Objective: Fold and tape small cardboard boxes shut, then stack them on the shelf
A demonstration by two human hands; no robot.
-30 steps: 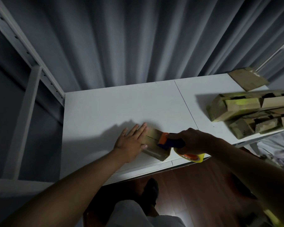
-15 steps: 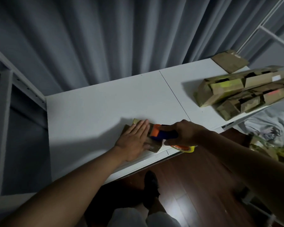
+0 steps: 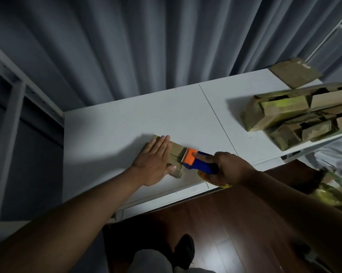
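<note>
You are in the taping step. Your left hand (image 3: 154, 160) lies flat with straight fingers pressed on the small cardboard box (image 3: 174, 152), which sits near the front edge of the tabletop (image 3: 126, 123), a little left of the seam between the two panels. Your right hand (image 3: 228, 167) is wrapped round the blue handle of the tape dispenser (image 3: 195, 160), forefinger stretched along it, and the orange head with its toothed blade rests on the box's right end.

The next move, as I judge it, is to draw the tape along the top seam toward your left hand, then tilt the blade to cut. Your flat hand covers much of the top, so you will likely need to slide it back to free the seam while keeping the box from skidding. Whether tape is already stuck down cannot be told.

At the right edge a pile of cardboard boxes (image 3: 296, 115) lies jumbled, some with flaps open, and a flat piece of cardboard (image 3: 294, 74) sits at the far right corner; both are well apart from your work. A curtain (image 3: 166, 42) hangs behind the tabletop, and a white metal frame (image 3: 10, 115) stands at the left. Nothing blocks the dispenser's path but your own hand.
</note>
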